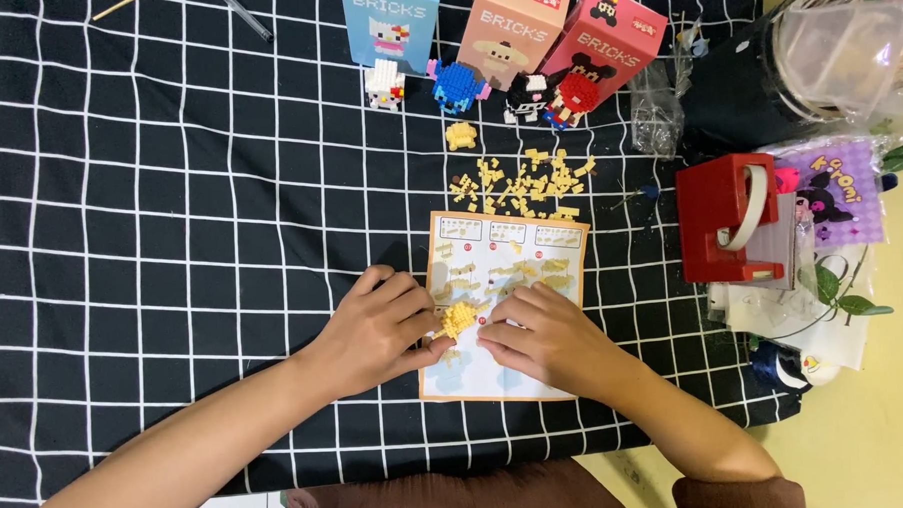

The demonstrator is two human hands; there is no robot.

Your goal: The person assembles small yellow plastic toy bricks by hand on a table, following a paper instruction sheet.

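Head view, mid-assembly: I see my left hand (379, 327) and right hand (545, 339) meeting over the instruction sheet (506, 377), both pinching a small yellow brick cluster (458, 319) that sits between the fingertips, just above the sheet — neither hand is released; each grasps the cluster from its own side. I judge the build to be at an early stage: the cluster is only a small lump, while a scatter of loose yellow bricks (524, 181) lies beyond both hands, past the sheet's far edge, unused. A separate small yellow piece (460, 135) rests farther out still. Beyond that stand four finished figures — white (385, 84), blue (458, 86), black-and-white (526, 96) and red (574, 97) — in front of three boxes (508, 22). To the right of my right hand sits a red tape dispenser (727, 219).
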